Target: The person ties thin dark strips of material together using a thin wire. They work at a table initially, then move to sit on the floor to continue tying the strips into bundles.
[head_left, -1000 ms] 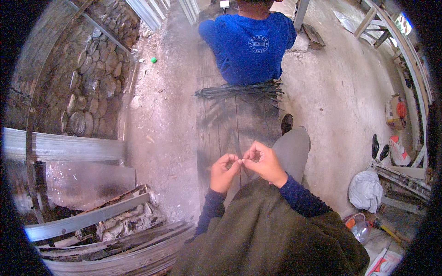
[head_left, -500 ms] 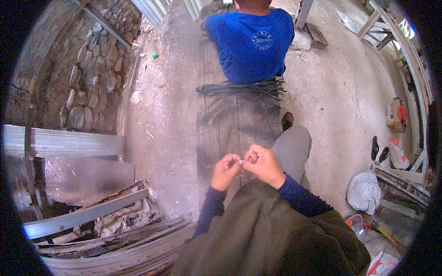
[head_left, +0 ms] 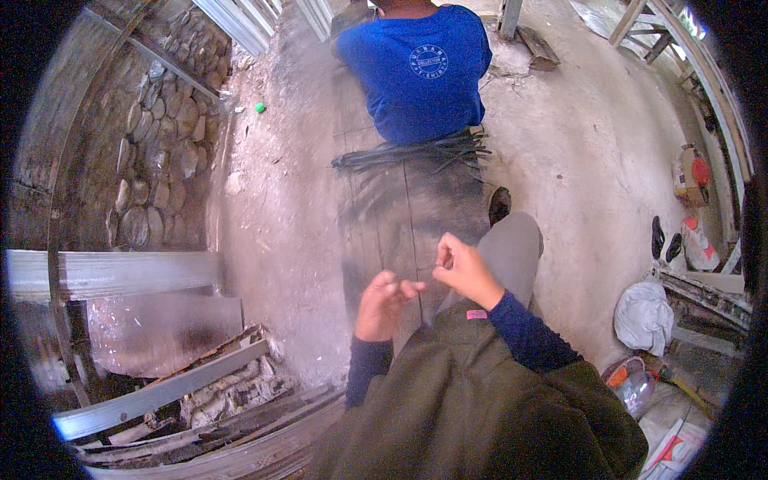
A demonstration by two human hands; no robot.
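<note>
My right hand (head_left: 467,277) is closed in a pinch above my lap; whatever its fingertips hold, if anything, is too small to make out. Just left of it and slightly lower, my left hand (head_left: 379,306) has its fingers apart and a little blurred, with nothing visible in them. A narrow gap separates the two hands. Dark olive cloth (head_left: 480,392) covers my lap, with a small pink patch (head_left: 477,314) near its upper edge. Beneath my hands runs a dark plank bench (head_left: 372,232), and a bundle of thin black strips (head_left: 408,154) lies across it farther off.
A person in a blue shirt (head_left: 424,76) sits beyond the strips, back toward me. Stacked stones (head_left: 160,168) and metal-faced beams (head_left: 120,272) stand at left. On the right are a white sack (head_left: 643,317), dark sandals (head_left: 658,237) and a wooden frame (head_left: 704,72).
My hands have come apart from a fingertip-to-fingertip pinch, and the left fingers have spread. The pink patch on the cloth has come into sight. The whole view has shifted slightly.
</note>
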